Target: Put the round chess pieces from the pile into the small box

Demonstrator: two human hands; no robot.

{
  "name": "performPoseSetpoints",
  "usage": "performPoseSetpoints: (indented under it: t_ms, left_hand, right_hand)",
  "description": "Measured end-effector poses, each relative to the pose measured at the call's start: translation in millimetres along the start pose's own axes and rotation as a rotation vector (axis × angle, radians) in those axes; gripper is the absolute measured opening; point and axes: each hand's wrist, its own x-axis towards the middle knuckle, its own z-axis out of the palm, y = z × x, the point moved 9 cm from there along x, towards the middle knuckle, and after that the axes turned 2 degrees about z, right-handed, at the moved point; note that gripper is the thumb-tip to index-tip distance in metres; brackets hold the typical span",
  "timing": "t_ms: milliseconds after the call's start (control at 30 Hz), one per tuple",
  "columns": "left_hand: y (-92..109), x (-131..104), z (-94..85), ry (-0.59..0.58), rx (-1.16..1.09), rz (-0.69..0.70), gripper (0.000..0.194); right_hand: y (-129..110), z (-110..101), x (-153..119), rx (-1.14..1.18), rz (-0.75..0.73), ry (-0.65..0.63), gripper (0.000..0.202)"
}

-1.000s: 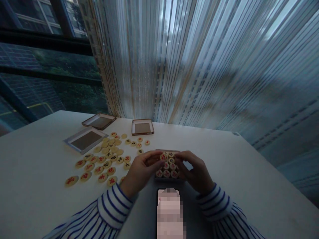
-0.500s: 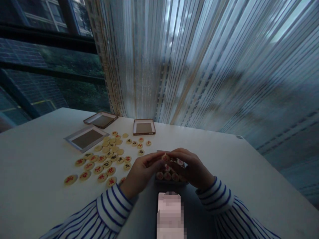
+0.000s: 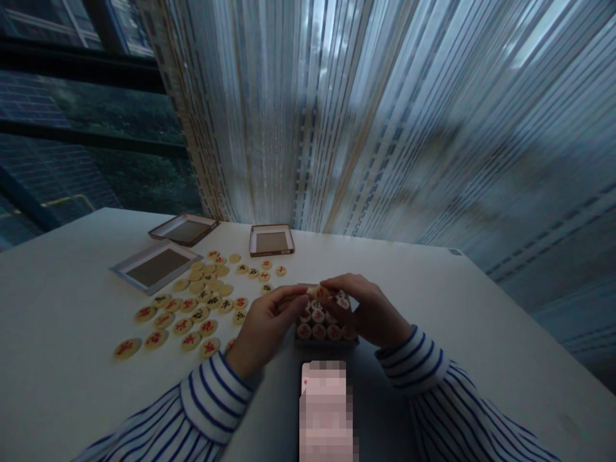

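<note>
In front of me is a small box (image 3: 325, 343) packed with rows of round xiangqi pieces, red characters on the nearest row (image 3: 318, 332). My right hand (image 3: 378, 314) reaches over the box from the right, thumb and fingers pinching a xiangqi piece (image 3: 320, 293) above its far part. From the other side comes my left hand (image 3: 264, 327), its fingertips close to that piece and its thumb a little apart from the fingers. I see nothing held in it. The hands cover the sides of the box.
Loose xiangqi pieces (image 3: 183, 326), some face up in red or black, some blank, spread over the white table (image 3: 62, 301) at left. Behind them lie a shallow tray (image 3: 115, 268) and two box lids (image 3: 168, 223) (image 3: 290, 251). A phone (image 3: 323, 410) is nearest me.
The left fingertips have drawn slightly away from the piece, which the right hand keeps. The whole view has shifted a little, so the table things appear further left and higher.
</note>
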Motion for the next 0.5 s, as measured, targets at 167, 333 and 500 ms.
performPoseSetpoints:
  t_ms: [167, 333, 500]
  left_hand:
    - [3.3, 0.4, -16.7, 0.132, 0.184, 0.025, 0.032]
    - [2.7, 1.2, -20.4, 0.163, 0.246, 0.045, 0.03]
    - [4.1, 1.1, -19.2, 0.154, 0.285, 0.056, 0.029]
  right_hand:
    - [40.5, 1.3, -4.9, 0.03, 0.149, -0.022, 0.019]
    - [63.0, 15.7, -13.7, -0.052, 0.254, -0.149, 0.018]
    - [65.7, 24.5, -18.1, -0.118, 0.235, -0.218, 0.022]
